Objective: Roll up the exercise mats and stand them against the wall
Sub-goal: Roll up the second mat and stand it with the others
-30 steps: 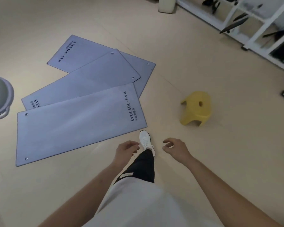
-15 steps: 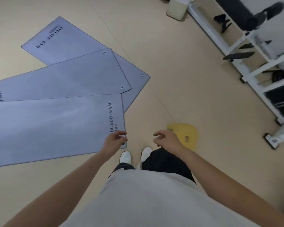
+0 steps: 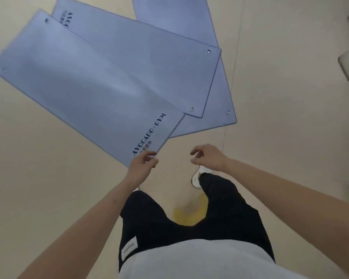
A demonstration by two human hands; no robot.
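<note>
On the floor, nearest mat (image 3: 85,85) printed "AVOCADO - GYM", shorts tag (image 3: 129,249) unreadable

Bare floor (image 3: 48,178) lies open along the left edge and near short end of the nearest mat (image 3: 85,87), where the left grip (image 3: 143,164) hovers by the corner, fingers loose. On the right, that mat overlaps the middle mat (image 3: 149,63), which overlaps the far mat (image 3: 175,19), crowding that side. A yellow stool (image 3: 187,216) shows between the person's legs.
</note>
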